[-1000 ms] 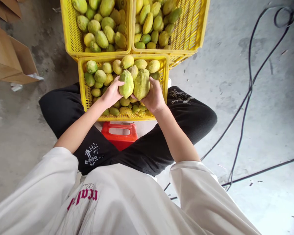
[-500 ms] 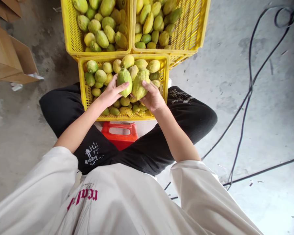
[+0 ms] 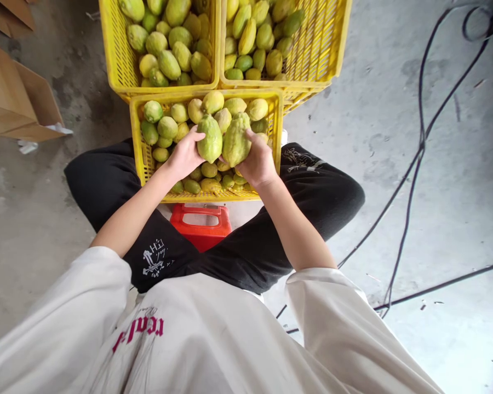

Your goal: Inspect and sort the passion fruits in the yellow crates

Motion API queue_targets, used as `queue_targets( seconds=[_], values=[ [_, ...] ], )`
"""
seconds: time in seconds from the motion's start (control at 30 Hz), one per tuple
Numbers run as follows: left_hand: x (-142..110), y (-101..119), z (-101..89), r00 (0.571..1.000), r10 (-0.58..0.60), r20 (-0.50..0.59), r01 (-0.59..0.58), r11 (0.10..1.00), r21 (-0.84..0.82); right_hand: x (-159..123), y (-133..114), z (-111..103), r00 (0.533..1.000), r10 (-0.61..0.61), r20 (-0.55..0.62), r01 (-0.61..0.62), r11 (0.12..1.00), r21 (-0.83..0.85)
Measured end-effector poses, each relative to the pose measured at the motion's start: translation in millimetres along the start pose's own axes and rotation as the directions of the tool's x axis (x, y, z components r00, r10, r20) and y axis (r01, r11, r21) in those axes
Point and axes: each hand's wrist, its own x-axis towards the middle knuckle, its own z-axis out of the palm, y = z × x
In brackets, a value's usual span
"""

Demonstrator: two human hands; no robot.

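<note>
My left hand (image 3: 186, 153) is closed around a green citron (image 3: 210, 139), its thumb lying on the near side of the fruit. In my right hand (image 3: 259, 162) is a larger, bumpy yellow-green citron (image 3: 236, 140). Both fruits are held side by side, a small gap between them, over the front yellow crate (image 3: 207, 197). Fingers beneath the fruits are mostly hidden. Below and around them lie several more citrons (image 3: 168, 127) in that crate, some green and some yellow.
Behind stand a left yellow crate (image 3: 110, 49) and a right yellow crate (image 3: 340, 44), both holding similar fruit. A red plastic stool (image 3: 201, 238) sits between my legs. Cardboard boxes (image 3: 8, 98) are at left; a black cable (image 3: 411, 158) loops over the concrete floor at right.
Both hands keep their hold over the front crate. The thumbs have shifted outward toward the fruits' edges, and the citrons have turned slightly.
</note>
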Motion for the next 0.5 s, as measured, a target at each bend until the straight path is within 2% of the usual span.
queue_targets(
  seconds=[0.1,0.23,0.4,0.5],
  values=[
    [2,-4,-2.4,1.000,0.017,0.008,-0.017,1.000,-0.009,0,-1,-3,0.999,-0.036,-0.024,0.035,0.999,-0.021],
    [4,-9,-7.6,1.000,0.015,0.013,-0.015,1.000,-0.008,2,3,-7,0.994,-0.100,-0.047,0.102,0.994,0.032],
    [5,-12,-12.5,1.000,0.030,0.008,-0.030,1.000,0.008,3,3,-7,0.992,-0.082,-0.094,0.087,0.995,0.049],
    [6,-14,-14.6,0.998,0.033,0.058,-0.034,0.999,0.025,3,3,-5,0.993,-0.073,-0.095,0.079,0.995,0.064]
  ],
)
